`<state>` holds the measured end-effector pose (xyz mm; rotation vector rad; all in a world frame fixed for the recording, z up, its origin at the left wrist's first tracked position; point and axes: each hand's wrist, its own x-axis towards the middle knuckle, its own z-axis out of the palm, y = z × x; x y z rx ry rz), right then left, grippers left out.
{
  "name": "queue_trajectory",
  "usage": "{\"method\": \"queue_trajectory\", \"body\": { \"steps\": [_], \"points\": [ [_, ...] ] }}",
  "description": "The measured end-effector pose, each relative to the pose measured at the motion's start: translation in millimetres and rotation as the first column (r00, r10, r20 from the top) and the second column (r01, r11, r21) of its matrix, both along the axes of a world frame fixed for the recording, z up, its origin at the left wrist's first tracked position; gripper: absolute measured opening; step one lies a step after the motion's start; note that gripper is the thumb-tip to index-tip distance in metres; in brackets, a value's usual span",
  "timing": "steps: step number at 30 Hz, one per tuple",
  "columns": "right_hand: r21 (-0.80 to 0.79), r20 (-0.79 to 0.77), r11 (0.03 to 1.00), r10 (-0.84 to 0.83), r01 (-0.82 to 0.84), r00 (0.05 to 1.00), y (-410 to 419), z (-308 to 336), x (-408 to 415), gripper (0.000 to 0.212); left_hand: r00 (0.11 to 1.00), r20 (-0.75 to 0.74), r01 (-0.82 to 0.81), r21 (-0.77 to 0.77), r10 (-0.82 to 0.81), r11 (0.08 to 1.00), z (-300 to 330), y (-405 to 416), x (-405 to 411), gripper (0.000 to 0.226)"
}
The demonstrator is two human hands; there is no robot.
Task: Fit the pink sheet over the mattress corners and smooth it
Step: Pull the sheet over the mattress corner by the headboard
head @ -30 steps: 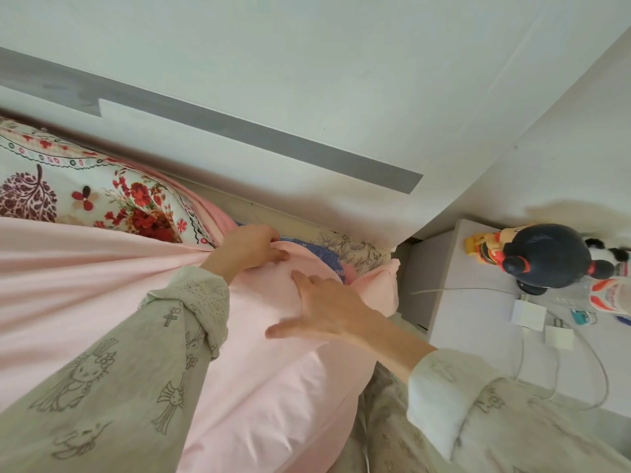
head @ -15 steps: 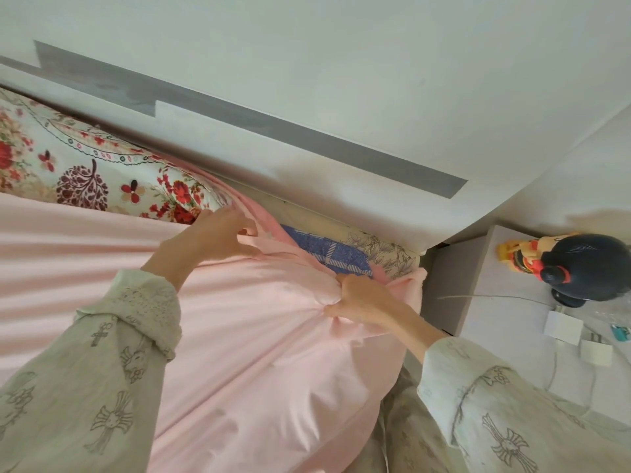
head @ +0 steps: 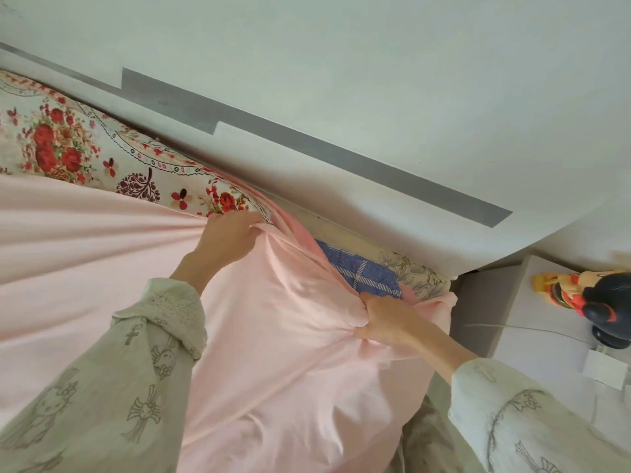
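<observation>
Pink sheet point(head: 290, 370) covers the near part of the bed and bulges over the mattress corner, drawn into radiating creases toward two gathering points. Left hand point(head: 225, 240) is closed around a bunched fold of the sheet's upper edge, fingers curled over the fabric, right at the border where the sheet meets the floral pillow point(head: 68, 145); tight pleats run leftward from that grasp across the flat stretch of sheet. Right hand point(head: 386, 319) pinches another wad of the sheet nearer the corner, knuckles up, cloth puckered under the palm and a loose flap of the hem standing up just beyond it toward the bedside. Between the two hands the sheet's edge dips, and past that edge a strip of blue checked fabric point(head: 362, 274) lies uncovered, with a pale grey-flowered layer point(head: 413, 274) next to it against the white headboard point(head: 341, 199). The corner itself is not wrapped: hem sits on top, not tucked under. Both arms wear grey-green printed sleeves point(head: 112, 397). To the right, well apart from the sheet, a white nightstand point(head: 532, 336) carries a dark-haired figurine point(head: 601, 302), a thin cable point(head: 512, 327) and a white square adapter point(head: 604, 368).
</observation>
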<state>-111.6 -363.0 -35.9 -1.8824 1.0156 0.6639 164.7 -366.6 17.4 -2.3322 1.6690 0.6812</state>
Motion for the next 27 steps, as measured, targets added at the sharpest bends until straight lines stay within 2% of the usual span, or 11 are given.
{"method": "queue_trajectory", "body": {
  "steps": [4,9,11,14,16,17,21,25,27],
  "points": [
    [0.010,0.047,0.998,0.061,-0.062,0.997,8,1,11,0.073,0.993,0.019,0.116,-0.296,-0.116,0.948,9,-29,-22,0.023],
    [0.068,0.049,0.994,0.086,-0.089,0.995,4,3,13,0.067,0.969,0.062,0.242,-0.444,-0.240,0.862,5,-55,-52,0.033],
    [0.087,0.033,0.992,0.086,-0.088,0.996,0,3,9,0.065,0.971,0.109,0.237,-0.412,-0.211,0.880,-9,-58,-53,0.026],
    [0.051,0.008,0.998,0.044,-0.044,0.999,0,2,1,0.061,0.950,0.274,0.204,-0.172,-0.153,0.964,-30,-54,-41,0.024],
    [0.010,-0.010,1.000,-0.005,0.005,1.000,-1,-2,-7,0.060,0.928,0.352,0.173,-0.110,-0.125,0.979,-37,-51,-37,0.024],
    [0.001,-0.013,1.000,-0.015,0.015,1.000,-2,-4,-10,0.059,0.934,0.345,0.147,-0.124,-0.096,0.981,-39,-50,-37,0.025],
    [0.034,-0.016,0.997,-0.075,0.075,0.997,-8,-2,-15,0.057,0.994,0.085,-0.052,-0.120,0.063,0.991,-40,-52,-52,0.022],
    [0.017,0.013,0.999,-0.040,0.040,0.999,-5,-3,-15,0.052,0.998,-0.016,-0.068,-0.130,0.067,0.989,-43,-62,-69,0.023],
    [0.003,0.042,1.000,-0.029,0.029,0.999,-2,-2,-15,0.048,0.986,-0.163,-0.069,-0.136,0.046,0.988,-50,-64,-70,0.021]
  ]
}}
